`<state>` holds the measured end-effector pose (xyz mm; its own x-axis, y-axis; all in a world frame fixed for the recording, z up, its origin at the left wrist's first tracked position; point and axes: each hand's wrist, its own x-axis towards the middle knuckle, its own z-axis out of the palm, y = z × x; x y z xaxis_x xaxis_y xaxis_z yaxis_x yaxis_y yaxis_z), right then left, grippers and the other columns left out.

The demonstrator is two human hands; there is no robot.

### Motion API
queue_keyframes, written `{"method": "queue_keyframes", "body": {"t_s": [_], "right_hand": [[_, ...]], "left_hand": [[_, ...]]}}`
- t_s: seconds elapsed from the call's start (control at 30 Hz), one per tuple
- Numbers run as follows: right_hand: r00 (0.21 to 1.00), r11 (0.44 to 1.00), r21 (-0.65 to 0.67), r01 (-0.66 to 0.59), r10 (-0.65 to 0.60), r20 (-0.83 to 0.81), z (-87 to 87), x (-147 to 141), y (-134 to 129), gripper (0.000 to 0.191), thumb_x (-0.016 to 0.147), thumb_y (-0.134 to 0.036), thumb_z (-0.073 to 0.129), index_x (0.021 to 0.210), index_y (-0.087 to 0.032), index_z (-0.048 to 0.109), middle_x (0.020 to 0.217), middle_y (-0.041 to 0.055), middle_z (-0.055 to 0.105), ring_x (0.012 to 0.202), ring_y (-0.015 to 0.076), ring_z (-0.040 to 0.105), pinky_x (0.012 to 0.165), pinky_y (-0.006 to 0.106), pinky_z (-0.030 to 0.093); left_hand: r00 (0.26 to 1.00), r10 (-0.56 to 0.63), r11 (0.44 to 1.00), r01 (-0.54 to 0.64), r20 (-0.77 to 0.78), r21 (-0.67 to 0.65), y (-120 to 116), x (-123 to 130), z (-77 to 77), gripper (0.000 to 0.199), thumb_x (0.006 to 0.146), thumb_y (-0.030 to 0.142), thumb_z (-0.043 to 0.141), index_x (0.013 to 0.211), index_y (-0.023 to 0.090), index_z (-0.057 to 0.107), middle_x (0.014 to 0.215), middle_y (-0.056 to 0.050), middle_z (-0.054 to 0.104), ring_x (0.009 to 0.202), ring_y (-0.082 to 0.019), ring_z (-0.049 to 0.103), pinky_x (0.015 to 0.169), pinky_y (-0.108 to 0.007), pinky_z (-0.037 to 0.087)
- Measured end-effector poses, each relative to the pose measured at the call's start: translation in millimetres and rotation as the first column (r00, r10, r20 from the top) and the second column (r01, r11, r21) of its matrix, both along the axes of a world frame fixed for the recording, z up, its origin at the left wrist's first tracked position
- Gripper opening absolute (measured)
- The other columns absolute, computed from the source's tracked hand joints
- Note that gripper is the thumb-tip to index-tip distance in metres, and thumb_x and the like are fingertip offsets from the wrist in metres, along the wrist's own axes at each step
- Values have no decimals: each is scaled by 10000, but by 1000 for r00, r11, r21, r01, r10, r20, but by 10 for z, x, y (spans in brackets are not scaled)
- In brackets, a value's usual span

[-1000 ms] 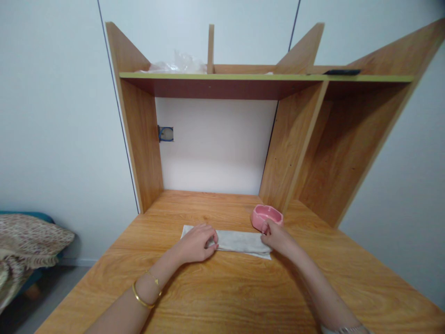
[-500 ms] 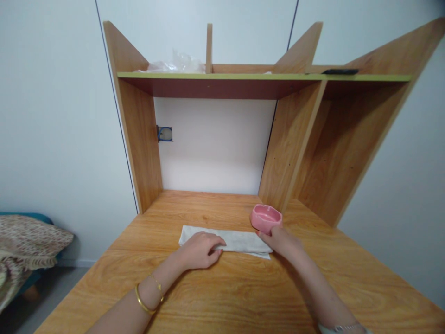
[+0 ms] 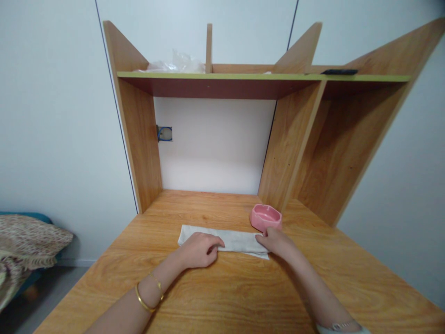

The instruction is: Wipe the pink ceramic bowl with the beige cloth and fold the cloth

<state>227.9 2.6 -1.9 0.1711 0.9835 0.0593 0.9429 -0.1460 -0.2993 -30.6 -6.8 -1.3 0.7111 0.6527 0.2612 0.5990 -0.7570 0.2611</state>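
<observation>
A pale grey cloth (image 3: pixel 239 240), folded into a long strip, lies across the wooden desk. Its layers are slightly uneven at the lower right edge. My left hand (image 3: pixel 200 249) rests over the strip's left half, thumb and fingers curled together on the near edge. At the right end, my right hand (image 3: pixel 276 242) pinches the cloth between thumb and fingers. Just behind that hand stands a pink faceted bowl (image 3: pixel 266 218), upright, with its front partly covered by my fingers.
The wooden desk (image 3: pixel 222 297) has a hutch with a shelf (image 3: pixel 222 76) at its back. On the shelf lie a clear plastic bag (image 3: pixel 177 64) and a flat black object (image 3: pixel 340 72). An open socket box (image 3: pixel 165 134) shows in the wall. A patterned blanket (image 3: pixel 33 239) drapes over blue furniture at left.
My right hand has shifted slightly left, with its fingers drawn closer together at the cloth's right end. My left hand and the cloth have moved only a touch left.
</observation>
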Motion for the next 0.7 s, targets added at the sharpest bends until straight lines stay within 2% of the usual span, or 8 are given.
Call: {"method": "queue_keyframes", "body": {"t_s": [0.17,0.37,0.57,0.7], "right_hand": [[991,998,66,-14,23,-134,-7,-32,50,164,689,-303,460,566,-199,430,608,15,553,591,150,510,502,234,293],[921,981,193,13,64,-384,-68,-10,149,141,639,-255,444,555,-215,338,511,-61,421,525,103,432,502,211,301],[744,957,273,101,110,-660,37,-49,159,200,546,-283,519,573,-234,327,423,-105,330,416,87,365,426,198,249],[659,931,336,145,163,-735,165,-94,143,262,505,-320,569,579,-238,332,420,-107,347,394,80,360,413,196,248]], "left_hand": [[1000,-2,1000,2,12,2,-3,12,-10,318,743,157,409,965,230,624,854,-8,679,746,-171,613,692,-261,439],[1000,-7,1000,7,-3,-2,-7,11,13,336,741,154,407,983,226,628,843,-9,686,729,-169,618,677,-255,443],[1000,-13,1000,13,-13,-20,-11,15,2,363,750,166,404,1037,229,617,931,-15,683,806,-176,623,729,-258,445],[999,1,999,-3,-48,-39,-38,25,10,406,753,178,408,1113,257,578,920,-11,687,772,-175,629,692,-253,448]]}}
